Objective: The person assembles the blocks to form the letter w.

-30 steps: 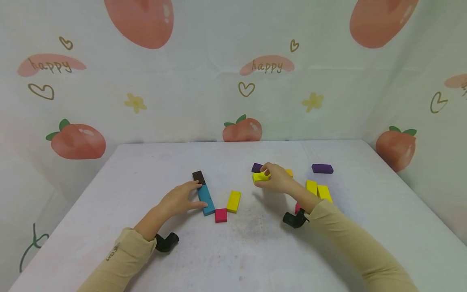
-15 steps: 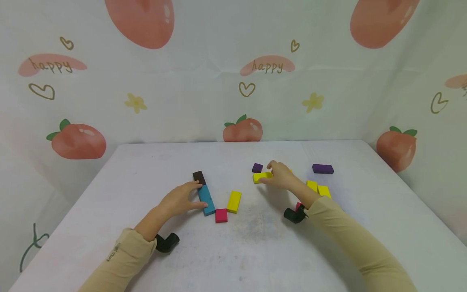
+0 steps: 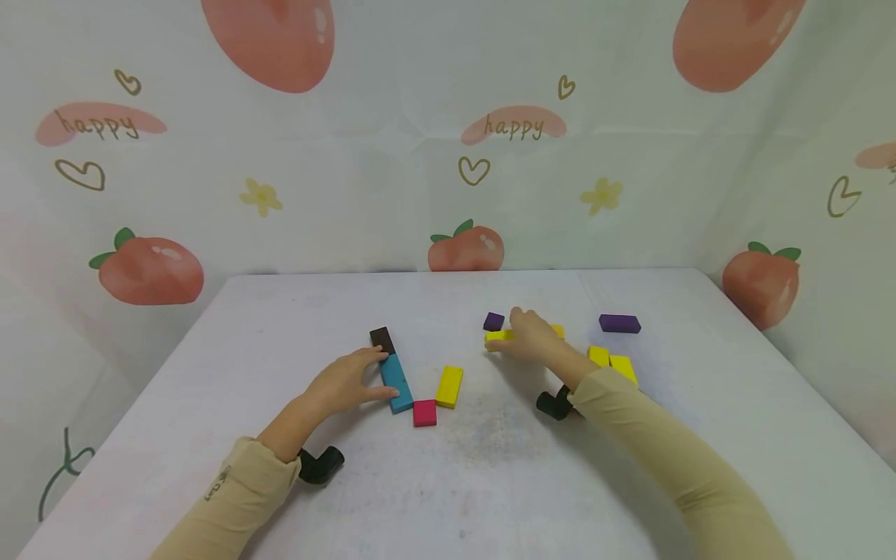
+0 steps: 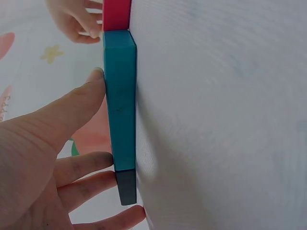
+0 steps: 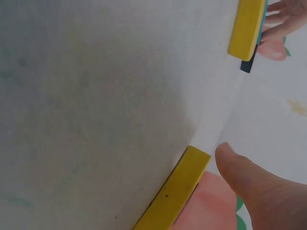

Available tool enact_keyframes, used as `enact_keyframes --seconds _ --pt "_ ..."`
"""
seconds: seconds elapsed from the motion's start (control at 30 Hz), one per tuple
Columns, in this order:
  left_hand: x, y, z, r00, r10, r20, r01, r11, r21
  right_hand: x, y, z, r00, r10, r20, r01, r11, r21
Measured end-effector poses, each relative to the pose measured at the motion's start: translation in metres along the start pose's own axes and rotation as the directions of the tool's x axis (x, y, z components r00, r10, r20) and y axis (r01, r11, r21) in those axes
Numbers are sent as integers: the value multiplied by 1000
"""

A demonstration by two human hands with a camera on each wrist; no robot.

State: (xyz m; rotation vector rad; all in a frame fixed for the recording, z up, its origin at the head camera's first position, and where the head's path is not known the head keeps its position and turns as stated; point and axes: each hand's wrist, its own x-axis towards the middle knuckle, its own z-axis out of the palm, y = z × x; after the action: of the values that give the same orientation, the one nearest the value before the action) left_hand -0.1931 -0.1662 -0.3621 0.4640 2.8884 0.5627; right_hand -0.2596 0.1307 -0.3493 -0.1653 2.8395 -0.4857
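Observation:
In the head view my left hand (image 3: 339, 383) lies beside a blue block (image 3: 396, 381) and a black block (image 3: 381, 341) set end to end. Its thumb and fingers are spread, and the left wrist view has their tips right at the side of the blue block (image 4: 120, 105). Farther back, my right hand (image 3: 533, 341) is over a yellow block (image 3: 495, 337), its far fingers partly hidden. The right wrist view shows a gap between the thumb (image 5: 240, 172) and that yellow block (image 5: 175, 191). A small purple block (image 3: 493, 321) sits just behind it.
A red block (image 3: 424, 414) and a yellow block (image 3: 449, 386) adjoin the blue one. Two yellow blocks (image 3: 621, 368) stand by the right forearm, with a long purple block (image 3: 619, 323) behind. Another yellow piece (image 3: 558, 331) shows past the right hand. Black wrist devices (image 3: 322, 465) hang below both wrists.
My right hand shifts right off the small purple block, then slightly back left over the yellow block, which stays in place. The left hand keeps still.

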Motion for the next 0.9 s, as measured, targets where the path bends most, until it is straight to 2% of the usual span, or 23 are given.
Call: enact_keyframes --seconds 0.23,0.43,0.67,0.9 --pt "0 -1 0 1000 -9 6 9 1000 -8 3 -4 3 1000 9 -18 -11 997 -74" --pt "1 0 0 1000 -15 8 15 1000 -9 3 -5 3 1000 5 -31 -8 996 -90" --pt "0 0 0 1000 -12 9 12 1000 -7 1 -2 0 999 -10 -40 10 1000 -8" --pt "0 1 0 1000 -15 11 15 1000 -5 0 4 -1 993 -93 -79 98 993 62"
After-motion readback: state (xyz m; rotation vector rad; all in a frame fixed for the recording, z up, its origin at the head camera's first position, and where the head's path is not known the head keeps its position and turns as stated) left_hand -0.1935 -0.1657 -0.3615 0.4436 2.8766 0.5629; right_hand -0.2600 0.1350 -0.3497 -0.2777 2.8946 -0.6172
